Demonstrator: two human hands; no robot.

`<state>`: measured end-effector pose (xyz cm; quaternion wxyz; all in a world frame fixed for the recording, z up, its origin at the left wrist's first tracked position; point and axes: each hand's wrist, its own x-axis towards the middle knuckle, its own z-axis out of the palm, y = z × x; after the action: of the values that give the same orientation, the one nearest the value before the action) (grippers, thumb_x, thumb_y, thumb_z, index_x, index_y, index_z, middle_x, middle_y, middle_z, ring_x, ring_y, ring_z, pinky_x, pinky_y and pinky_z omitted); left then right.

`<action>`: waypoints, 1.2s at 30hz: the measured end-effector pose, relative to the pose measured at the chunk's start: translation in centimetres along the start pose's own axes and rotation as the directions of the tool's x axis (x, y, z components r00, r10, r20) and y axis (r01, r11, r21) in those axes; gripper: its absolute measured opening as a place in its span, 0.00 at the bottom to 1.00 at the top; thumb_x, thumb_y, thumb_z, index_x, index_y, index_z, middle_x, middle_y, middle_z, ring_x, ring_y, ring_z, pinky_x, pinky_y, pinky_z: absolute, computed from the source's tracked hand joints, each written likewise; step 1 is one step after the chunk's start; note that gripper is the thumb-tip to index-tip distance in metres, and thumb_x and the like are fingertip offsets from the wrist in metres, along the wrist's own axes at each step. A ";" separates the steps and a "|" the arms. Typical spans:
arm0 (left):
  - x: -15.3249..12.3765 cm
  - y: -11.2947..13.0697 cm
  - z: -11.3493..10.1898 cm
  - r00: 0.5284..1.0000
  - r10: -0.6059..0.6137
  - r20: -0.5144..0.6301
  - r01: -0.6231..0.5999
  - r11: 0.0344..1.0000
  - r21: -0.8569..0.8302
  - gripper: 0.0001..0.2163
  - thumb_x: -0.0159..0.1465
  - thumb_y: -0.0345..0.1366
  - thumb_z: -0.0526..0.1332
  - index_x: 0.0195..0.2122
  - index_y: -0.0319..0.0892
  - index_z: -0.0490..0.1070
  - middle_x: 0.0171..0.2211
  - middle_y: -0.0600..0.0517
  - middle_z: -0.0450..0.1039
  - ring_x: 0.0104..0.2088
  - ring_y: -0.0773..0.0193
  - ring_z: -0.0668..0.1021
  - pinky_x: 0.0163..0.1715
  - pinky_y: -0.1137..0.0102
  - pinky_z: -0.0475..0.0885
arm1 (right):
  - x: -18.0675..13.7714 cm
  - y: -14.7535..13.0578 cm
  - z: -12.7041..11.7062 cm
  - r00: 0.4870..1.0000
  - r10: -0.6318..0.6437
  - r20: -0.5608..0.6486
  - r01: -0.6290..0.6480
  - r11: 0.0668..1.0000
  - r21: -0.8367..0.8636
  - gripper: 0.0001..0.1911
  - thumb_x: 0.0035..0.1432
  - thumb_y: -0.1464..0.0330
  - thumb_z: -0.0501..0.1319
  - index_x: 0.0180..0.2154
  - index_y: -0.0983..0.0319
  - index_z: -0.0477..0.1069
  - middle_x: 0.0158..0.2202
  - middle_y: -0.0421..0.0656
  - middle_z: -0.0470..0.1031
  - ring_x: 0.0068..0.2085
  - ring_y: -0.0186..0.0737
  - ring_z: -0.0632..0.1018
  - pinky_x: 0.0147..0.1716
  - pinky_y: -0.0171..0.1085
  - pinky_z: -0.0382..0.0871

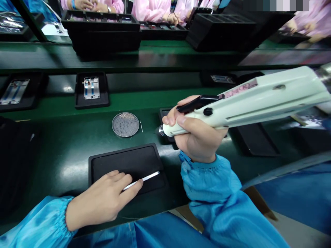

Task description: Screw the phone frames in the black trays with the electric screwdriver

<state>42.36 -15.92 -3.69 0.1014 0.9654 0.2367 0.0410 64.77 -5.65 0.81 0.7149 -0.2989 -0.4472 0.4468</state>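
Observation:
My right hand (198, 136) is wrapped round a pale green electric screwdriver (248, 103) with a black lever. Its metal nose points left, above the bench and beside a partly hidden black tray. Low on the left, my left hand (103, 196) is closed on a slim white bar (151, 176) over a black tray (116, 163). Whether the bar is a stick or the edge of something flatter, I cannot tell. Beyond that tray lies a round grey perforated dish (125, 124) of tiny screws, with a small white sliver (141, 126) beside it.
Black trays with phone frames (91, 88) line the far side of the green bench (64, 137). Another dark tray (257, 139) lies at right. Stacked black bins (103, 34) stand at the back, where people in pink sleeves (151, 10) work. A blue-clothed person (297, 193) is close at right.

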 end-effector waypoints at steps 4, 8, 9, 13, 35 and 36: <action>0.5 0.2 -0.2 0.999 0.006 0.035 -0.006 1.000 0.002 0.24 0.63 0.22 0.48 0.63 0.32 0.55 0.37 0.43 0.71 0.31 0.54 0.74 0.32 0.58 0.76 | 0.0 0.0 0.0 1.000 0.006 0.008 -0.006 1.000 0.009 0.11 0.40 0.76 0.62 0.30 0.60 0.75 0.21 0.35 0.68 0.23 0.35 0.71 0.25 0.40 0.66; 1.3 0.3 -0.3 0.998 0.020 0.060 -0.019 1.000 -0.006 0.24 0.64 0.23 0.48 0.62 0.32 0.55 0.36 0.44 0.70 0.30 0.54 0.74 0.29 0.59 0.74 | 0.1 -0.2 0.2 1.000 0.021 -0.013 -0.021 1.000 0.013 0.11 0.38 0.75 0.63 0.29 0.60 0.75 0.20 0.36 0.69 0.22 0.35 0.71 0.25 0.41 0.65; 1.4 0.2 -0.3 0.998 0.023 0.056 -0.022 1.000 -0.007 0.23 0.64 0.23 0.48 0.62 0.32 0.56 0.36 0.44 0.70 0.30 0.54 0.74 0.29 0.59 0.74 | 0.1 -0.2 0.2 0.999 0.027 -0.018 -0.027 1.000 0.011 0.11 0.38 0.75 0.63 0.29 0.60 0.75 0.20 0.36 0.69 0.22 0.36 0.71 0.25 0.41 0.65; 1.5 0.1 -0.2 0.999 0.025 0.037 -0.024 1.000 -0.004 0.23 0.64 0.22 0.48 0.62 0.32 0.57 0.35 0.45 0.70 0.30 0.55 0.74 0.29 0.60 0.74 | 0.1 -0.3 0.2 0.999 0.040 -0.032 -0.040 0.999 -0.022 0.10 0.38 0.74 0.63 0.29 0.60 0.74 0.20 0.35 0.69 0.23 0.35 0.72 0.25 0.40 0.66; 0.6 -0.4 0.4 0.969 0.071 -0.236 -0.067 0.997 0.024 0.15 0.67 0.21 0.48 0.52 0.29 0.68 0.32 0.44 0.75 0.28 0.59 0.76 0.28 0.64 0.73 | 0.2 -0.3 0.4 0.995 0.035 -0.093 -0.040 0.998 -0.054 0.10 0.36 0.72 0.64 0.28 0.59 0.73 0.22 0.36 0.68 0.24 0.35 0.71 0.26 0.41 0.65; 0.7 -0.4 0.4 0.969 0.071 -0.237 -0.066 0.997 0.027 0.15 0.67 0.21 0.48 0.52 0.30 0.68 0.32 0.44 0.75 0.28 0.59 0.76 0.28 0.64 0.73 | 0.2 -0.3 0.4 0.994 0.035 -0.099 -0.041 0.998 -0.052 0.10 0.36 0.72 0.65 0.27 0.60 0.74 0.22 0.37 0.68 0.24 0.35 0.71 0.26 0.41 0.65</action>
<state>42.83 -15.38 -4.12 0.0619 0.9621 0.2141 0.1574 64.60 -5.60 1.29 0.7191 -0.3480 -0.4177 0.4329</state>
